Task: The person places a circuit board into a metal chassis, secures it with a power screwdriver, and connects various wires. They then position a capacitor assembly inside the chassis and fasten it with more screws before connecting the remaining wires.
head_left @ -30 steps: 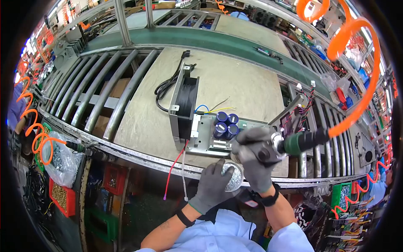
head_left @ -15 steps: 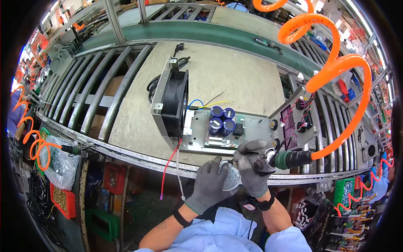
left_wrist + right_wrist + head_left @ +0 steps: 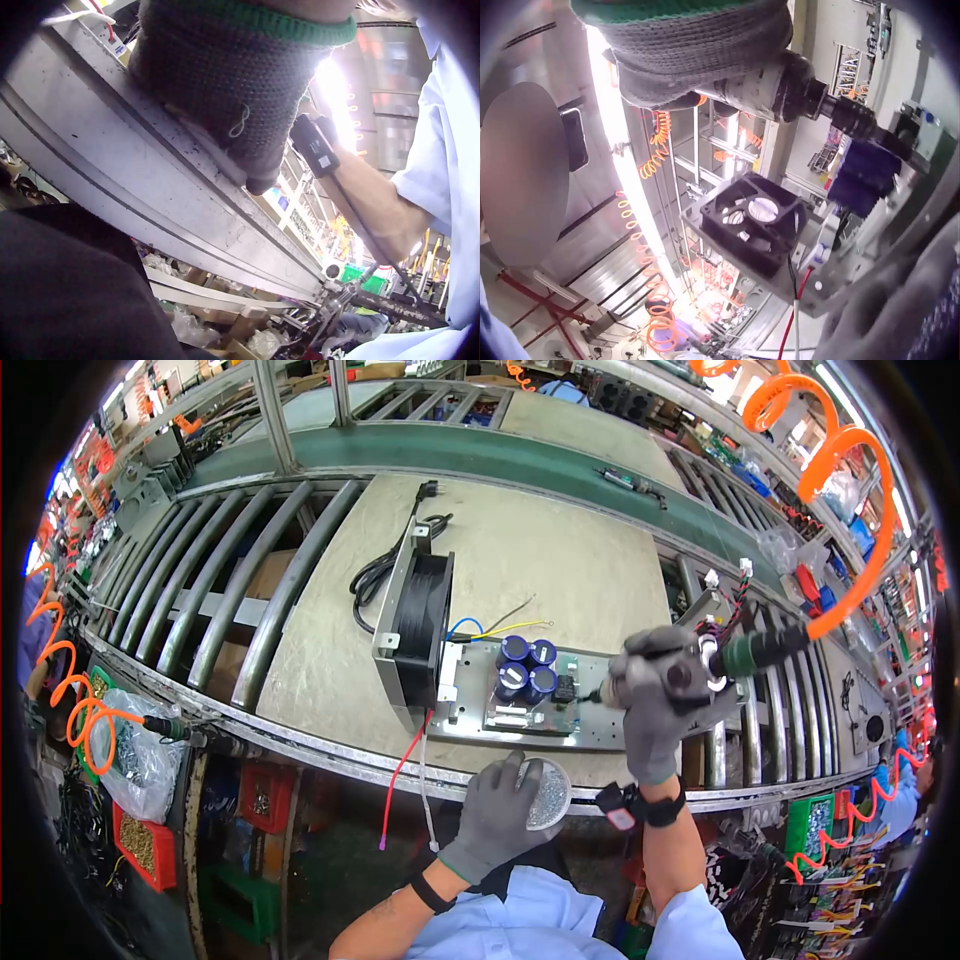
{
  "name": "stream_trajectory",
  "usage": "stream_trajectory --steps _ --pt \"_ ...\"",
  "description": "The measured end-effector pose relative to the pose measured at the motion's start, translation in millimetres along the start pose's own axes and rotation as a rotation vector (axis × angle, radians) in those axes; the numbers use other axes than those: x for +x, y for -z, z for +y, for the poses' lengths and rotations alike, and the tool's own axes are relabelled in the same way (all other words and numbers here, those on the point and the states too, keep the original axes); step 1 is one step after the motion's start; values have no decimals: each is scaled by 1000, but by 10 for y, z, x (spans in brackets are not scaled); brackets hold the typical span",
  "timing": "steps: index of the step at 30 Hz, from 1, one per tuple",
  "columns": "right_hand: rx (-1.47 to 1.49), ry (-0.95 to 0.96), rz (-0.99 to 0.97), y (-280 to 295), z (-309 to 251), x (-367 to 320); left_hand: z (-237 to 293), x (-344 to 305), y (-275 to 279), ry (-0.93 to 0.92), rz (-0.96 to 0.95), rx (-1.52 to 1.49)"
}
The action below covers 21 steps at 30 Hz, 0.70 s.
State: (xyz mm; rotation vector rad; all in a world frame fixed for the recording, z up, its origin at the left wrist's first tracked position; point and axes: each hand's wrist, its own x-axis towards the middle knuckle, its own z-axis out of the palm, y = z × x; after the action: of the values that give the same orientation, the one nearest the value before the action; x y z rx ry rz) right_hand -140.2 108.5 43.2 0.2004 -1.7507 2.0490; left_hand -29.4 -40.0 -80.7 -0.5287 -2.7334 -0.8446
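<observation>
My gloved right hand (image 3: 655, 705) grips a pneumatic screwdriver (image 3: 742, 657) fed by an orange coiled hose. Its bit points left at the right part of a circuit board (image 3: 530, 722) with several purple capacitors (image 3: 527, 668). In the right wrist view the screwdriver (image 3: 795, 86) reaches toward the board, close to the purple capacitors (image 3: 864, 176). The board sits on a metal chassis plate (image 3: 462, 712), with a black fan (image 3: 425, 610) upright at its left end. My gloved left hand (image 3: 490, 815) holds a round tub of small screws (image 3: 552, 798) at the bench edge, fingers over its rim.
A wooden board (image 3: 580, 560) under the chassis lies over the roller conveyor (image 3: 270, 595). Red and white wires (image 3: 402, 785) hang off the front edge. A panel with wires stands behind my right hand. Screw bins (image 3: 145, 845) sit at lower left.
My right hand first drew back toward the tub with the screwdriver, then moved up and right to the board's right side. The left hand keeps holding the tub, slightly lower.
</observation>
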Motion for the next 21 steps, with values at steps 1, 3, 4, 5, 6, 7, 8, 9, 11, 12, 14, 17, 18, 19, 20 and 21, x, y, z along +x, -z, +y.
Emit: stream_trajectory --steps 1,3,4,5,6,7,8,9,11,12,14,17,18,19,20,21 --pt "-6 45 7 5 51 134 9 11 22 13 -16 -16" --pt "-36 94 58 -10 186 344 -6 -4 6 -1 -4 -10" --pt "-27 98 61 0 292 434 -16 -13 -6 -5 0 -5" --pt "-17 100 63 11 394 518 -22 -16 -13 -8 0 -7" --pt "-7 100 67 24 466 576 -23 -10 -9 -9 4 -8" --pt "38 49 84 -35 447 592 -20 -4 -1 -10 7 -9" --pt "39 38 81 -48 471 617 -20 -6 0 -11 7 -10" --pt "40 27 78 -53 507 640 -28 -11 -15 -10 9 -10" --pt "-21 74 71 -79 549 677 -38 -1 -20 -8 -3 -5" --pt "-33 70 56 -86 550 685 -40 -4 -24 -6 -12 -4" --pt "-54 66 27 -106 509 715 -39 5 -21 -4 -23 -2" --pt "-123 104 3 -96 579 823 -36 11 -20 -7 -36 0" --pt "-147 127 -7 -110 576 839 -39 21 -21 -8 -34 2" --pt "-126 48 9 -143 515 828 -41 27 -25 -6 -36 0" --pt "-94 47 2 -140 538 831 -41 27 -29 -4 -38 -2" --pt "-61 45 -3 -133 580 838 -39 18 -29 -2 -41 -3"
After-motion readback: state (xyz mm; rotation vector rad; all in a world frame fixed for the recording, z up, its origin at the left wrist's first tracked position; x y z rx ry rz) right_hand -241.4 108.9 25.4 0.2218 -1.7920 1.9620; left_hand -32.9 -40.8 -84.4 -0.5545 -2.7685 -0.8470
